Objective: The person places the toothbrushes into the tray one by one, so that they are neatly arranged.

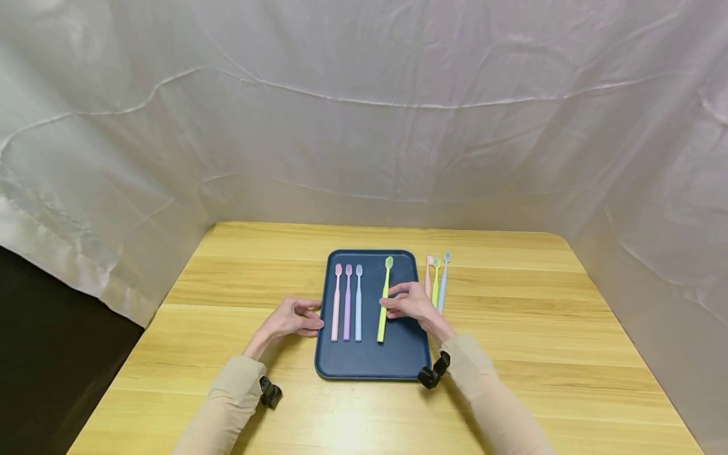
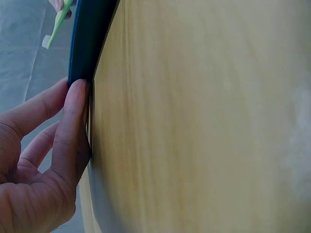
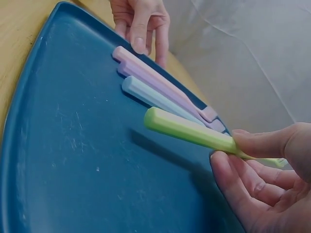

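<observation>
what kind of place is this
Probably a makeshift recording booth: pale sheeting hangs behind and beside a wood-grain table, and small black devices sit at the person's cuffs.

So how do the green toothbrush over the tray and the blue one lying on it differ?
The green toothbrush is pinched in the right grip; the blue toothbrush isn't held.
The green toothbrush is raised off the tray; the blue toothbrush lies on it.
Both are long and slim.

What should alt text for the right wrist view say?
The right hand pinches a green toothbrush above a blue tray. A pink toothbrush, a purple toothbrush and a light blue toothbrush lie side by side on it; the left hand is at the far edge.
</observation>
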Available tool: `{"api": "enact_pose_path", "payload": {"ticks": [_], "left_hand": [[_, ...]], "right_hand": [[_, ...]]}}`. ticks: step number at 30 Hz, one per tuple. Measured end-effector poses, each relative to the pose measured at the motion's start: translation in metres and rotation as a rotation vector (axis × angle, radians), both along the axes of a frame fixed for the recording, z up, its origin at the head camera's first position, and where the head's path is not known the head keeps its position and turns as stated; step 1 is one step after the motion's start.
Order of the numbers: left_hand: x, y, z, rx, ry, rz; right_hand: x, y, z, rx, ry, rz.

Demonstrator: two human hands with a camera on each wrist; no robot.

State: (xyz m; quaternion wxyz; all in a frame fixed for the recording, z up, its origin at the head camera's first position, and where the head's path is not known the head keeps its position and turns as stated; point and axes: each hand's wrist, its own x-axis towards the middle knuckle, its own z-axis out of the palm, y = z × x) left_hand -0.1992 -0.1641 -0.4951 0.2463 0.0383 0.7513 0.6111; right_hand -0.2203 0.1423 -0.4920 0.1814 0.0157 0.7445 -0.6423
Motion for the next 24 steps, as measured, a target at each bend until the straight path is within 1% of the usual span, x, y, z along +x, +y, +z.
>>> {"api": "enact_pose_path", "payload": {"ticks": [6,11,24], "left_hand": [[0.0,0.0,0.0,0.001,-0.001,0.001],[0.0,0.001,0.0,0.003,0.001,-0.002],[0.0,0.002,-0.001,0.007,-0.016,0.01]], "right_hand": [[-0.002,-0.007,-0.005,0.019,0.01,-0.019],[-0.001,-0.012,-0.005,0.044,0.014,-0.032],[-0.001,-0.021,-0.01,0.016,0.049,0.01]]}}
